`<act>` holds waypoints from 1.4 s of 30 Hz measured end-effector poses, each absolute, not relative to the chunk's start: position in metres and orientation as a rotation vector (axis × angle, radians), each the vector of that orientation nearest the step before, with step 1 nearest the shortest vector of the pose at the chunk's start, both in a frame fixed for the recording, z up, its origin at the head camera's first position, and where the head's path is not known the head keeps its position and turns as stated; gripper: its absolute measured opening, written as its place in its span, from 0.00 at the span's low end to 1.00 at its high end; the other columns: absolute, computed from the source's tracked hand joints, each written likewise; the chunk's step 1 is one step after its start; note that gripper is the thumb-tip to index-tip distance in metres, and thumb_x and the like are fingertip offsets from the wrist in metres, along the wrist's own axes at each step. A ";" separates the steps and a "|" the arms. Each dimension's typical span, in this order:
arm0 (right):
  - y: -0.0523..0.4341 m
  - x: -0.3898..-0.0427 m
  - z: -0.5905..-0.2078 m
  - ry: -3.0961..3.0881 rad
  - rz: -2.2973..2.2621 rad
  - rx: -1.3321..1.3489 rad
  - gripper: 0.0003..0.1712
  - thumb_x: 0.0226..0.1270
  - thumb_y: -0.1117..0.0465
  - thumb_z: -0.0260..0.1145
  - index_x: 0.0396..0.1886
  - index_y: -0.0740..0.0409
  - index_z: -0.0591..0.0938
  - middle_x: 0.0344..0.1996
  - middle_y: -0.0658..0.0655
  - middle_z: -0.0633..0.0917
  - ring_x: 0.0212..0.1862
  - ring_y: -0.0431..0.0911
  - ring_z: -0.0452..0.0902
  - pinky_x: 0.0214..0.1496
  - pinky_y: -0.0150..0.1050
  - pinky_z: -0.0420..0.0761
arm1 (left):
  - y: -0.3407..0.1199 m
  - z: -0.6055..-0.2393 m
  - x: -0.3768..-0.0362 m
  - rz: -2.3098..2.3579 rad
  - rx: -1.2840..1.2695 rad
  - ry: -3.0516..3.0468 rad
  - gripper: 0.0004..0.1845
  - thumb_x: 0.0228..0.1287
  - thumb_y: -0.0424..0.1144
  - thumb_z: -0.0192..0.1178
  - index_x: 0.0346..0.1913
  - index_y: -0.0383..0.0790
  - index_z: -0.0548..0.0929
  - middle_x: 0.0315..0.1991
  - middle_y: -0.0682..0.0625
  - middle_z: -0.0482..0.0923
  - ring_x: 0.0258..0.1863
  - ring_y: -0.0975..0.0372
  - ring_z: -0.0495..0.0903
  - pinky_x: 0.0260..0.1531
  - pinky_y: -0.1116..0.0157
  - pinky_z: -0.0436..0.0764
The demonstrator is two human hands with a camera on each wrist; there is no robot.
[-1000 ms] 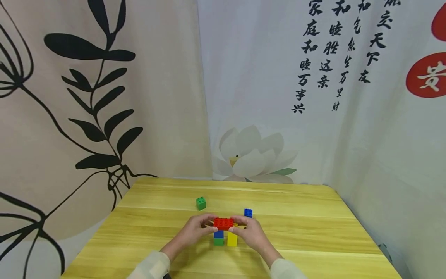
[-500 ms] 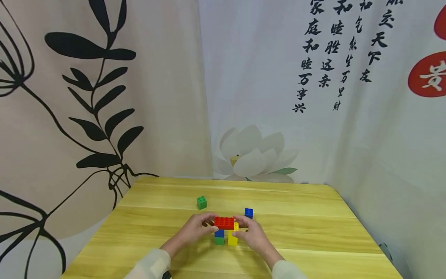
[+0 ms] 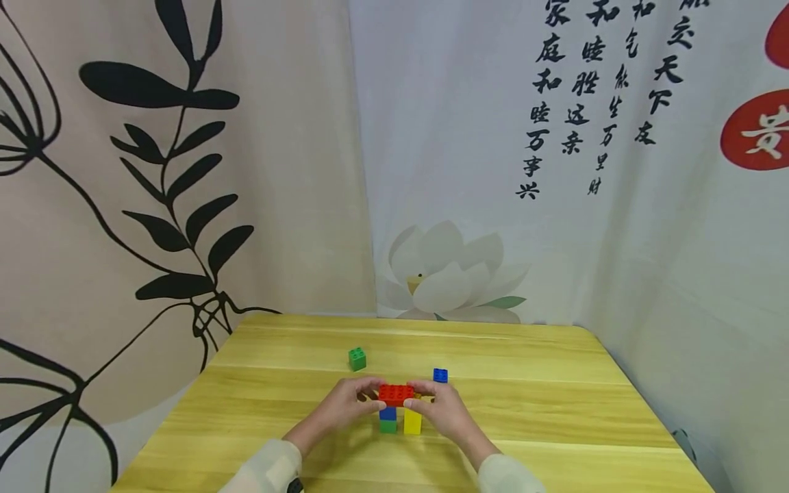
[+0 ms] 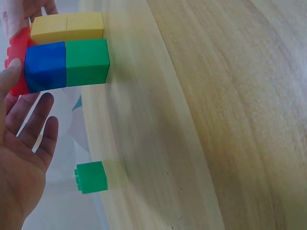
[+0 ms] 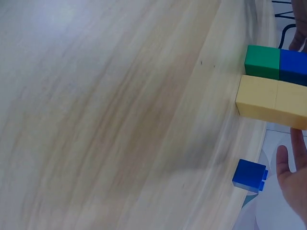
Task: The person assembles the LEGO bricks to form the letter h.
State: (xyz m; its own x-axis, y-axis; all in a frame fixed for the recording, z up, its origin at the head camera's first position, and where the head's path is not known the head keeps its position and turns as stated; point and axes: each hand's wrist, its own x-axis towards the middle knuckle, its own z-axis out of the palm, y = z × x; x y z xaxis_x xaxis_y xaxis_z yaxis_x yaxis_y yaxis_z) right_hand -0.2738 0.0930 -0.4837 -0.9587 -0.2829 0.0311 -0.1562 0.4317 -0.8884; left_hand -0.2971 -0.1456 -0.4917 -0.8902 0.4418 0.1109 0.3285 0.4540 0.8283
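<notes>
A red toy building brick lies across the tops of two short brick columns. The left column is a blue brick over a green brick; the right one is made of two yellow bricks. My left hand pinches the red brick's left end, thumb in front and fingers behind. At its right end my right hand pinches it in the same way. Yellow studs show beside the red brick near the right fingers. The red brick is out of sight in the right wrist view.
A loose green brick stands farther back on the left of the wooden table. A loose blue brick sits behind my right hand. Beyond the table's far edge hangs a printed curtain.
My right thumb was lower, at the yellow column, half a second ago and is now back up on the red brick's front right corner. The left hand has kept its hold.
</notes>
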 end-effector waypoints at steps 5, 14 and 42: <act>0.093 -0.275 -0.485 2.562 -1.548 -0.436 0.25 0.66 0.50 0.68 0.60 0.56 0.81 0.57 0.59 0.84 0.56 0.54 0.78 0.54 0.50 0.81 | -0.146 -0.493 -0.298 1.440 0.672 2.569 0.21 0.63 0.48 0.66 0.57 0.44 0.82 0.48 0.51 0.85 0.45 0.62 0.80 0.45 0.67 0.78; 0.095 -0.277 -0.491 2.512 -1.581 -0.400 0.30 0.67 0.47 0.66 0.63 0.57 0.78 0.61 0.61 0.81 0.57 0.54 0.78 0.55 0.49 0.83 | -0.145 -0.495 -0.298 1.477 0.656 2.561 0.22 0.63 0.48 0.66 0.56 0.43 0.82 0.48 0.50 0.85 0.45 0.62 0.80 0.43 0.69 0.79; 0.090 -0.273 -0.502 2.472 -1.686 -0.324 0.32 0.64 0.45 0.67 0.64 0.56 0.77 0.58 0.59 0.83 0.56 0.51 0.79 0.55 0.48 0.83 | -0.146 -0.504 -0.295 1.508 0.609 2.525 0.18 0.66 0.53 0.62 0.52 0.48 0.83 0.47 0.52 0.85 0.47 0.61 0.80 0.43 0.67 0.79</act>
